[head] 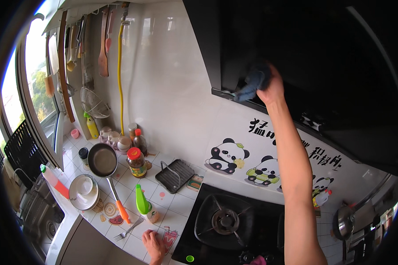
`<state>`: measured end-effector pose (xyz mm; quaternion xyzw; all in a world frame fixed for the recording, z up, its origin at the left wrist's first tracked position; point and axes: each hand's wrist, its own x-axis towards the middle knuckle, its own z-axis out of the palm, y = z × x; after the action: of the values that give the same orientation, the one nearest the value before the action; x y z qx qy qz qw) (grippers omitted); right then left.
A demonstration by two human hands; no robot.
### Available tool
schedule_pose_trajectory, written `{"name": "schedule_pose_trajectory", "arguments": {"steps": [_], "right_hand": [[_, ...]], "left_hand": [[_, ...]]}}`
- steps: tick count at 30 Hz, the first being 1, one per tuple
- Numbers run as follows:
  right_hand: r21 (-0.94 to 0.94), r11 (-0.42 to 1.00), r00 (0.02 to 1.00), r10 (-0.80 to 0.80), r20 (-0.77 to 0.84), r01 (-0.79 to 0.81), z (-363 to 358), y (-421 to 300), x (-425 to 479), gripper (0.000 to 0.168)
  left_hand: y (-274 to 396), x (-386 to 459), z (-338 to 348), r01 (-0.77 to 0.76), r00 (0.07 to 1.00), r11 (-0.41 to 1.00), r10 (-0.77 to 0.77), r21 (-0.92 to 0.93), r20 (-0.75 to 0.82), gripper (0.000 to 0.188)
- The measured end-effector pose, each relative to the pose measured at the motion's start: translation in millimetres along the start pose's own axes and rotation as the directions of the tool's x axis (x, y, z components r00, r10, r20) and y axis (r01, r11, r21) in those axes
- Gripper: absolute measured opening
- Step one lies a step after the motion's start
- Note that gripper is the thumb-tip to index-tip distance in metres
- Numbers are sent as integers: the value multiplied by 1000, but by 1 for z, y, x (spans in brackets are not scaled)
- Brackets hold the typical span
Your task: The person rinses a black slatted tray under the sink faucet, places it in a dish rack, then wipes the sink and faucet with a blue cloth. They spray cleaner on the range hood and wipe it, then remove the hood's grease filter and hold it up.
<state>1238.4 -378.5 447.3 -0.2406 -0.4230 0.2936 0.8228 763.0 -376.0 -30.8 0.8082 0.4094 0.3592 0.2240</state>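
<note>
My right hand (272,86) is raised to the black range hood (318,66) and holds a bunched blue-grey cloth (253,81) against the hood's lower left part. Some of the cloth hangs towards the hood's bottom rim; the fingers are partly hidden behind it. My left hand (153,243) rests on the tiled counter near its front edge, fingers curled, and whether anything is under them cannot be seen. Just above it stand a spray bottle with a green head (144,205) and a metal fork (128,229).
A gas stove (227,220) lies below my right arm. On the counter are a frying pan (102,160) with an orange-tipped handle, stacked dishes (83,192), a red-lidded jar (136,162) and a black rack (174,176). Utensils hang at the left; a wok (345,220) is at the right.
</note>
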Motion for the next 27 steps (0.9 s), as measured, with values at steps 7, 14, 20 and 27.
{"name": "schedule_pose_trajectory", "arguments": {"steps": [7, 14, 20, 27], "right_hand": [[26, 997, 992, -72, 100, 70, 86, -28, -47, 38], [-526, 659, 829, -297, 474, 537, 170, -22, -23, 36], [-639, 616, 872, -179, 456, 461, 115, 11, -28, 23], [-811, 490, 947, -149, 283, 319, 15, 38, -21, 29]], "left_hand": [[20, 4, -17, 16, 1000, 1000, -16, 6, -14, 24], [21, 5, -11, 2, 1000, 1000, -2, -4, 0, 24], [18, 2, -17, -2, 1000, 1000, 1, 27, 15, 25], [12, 1, -11, -7, 999, 1000, 7, 2, 54, 23]]}}
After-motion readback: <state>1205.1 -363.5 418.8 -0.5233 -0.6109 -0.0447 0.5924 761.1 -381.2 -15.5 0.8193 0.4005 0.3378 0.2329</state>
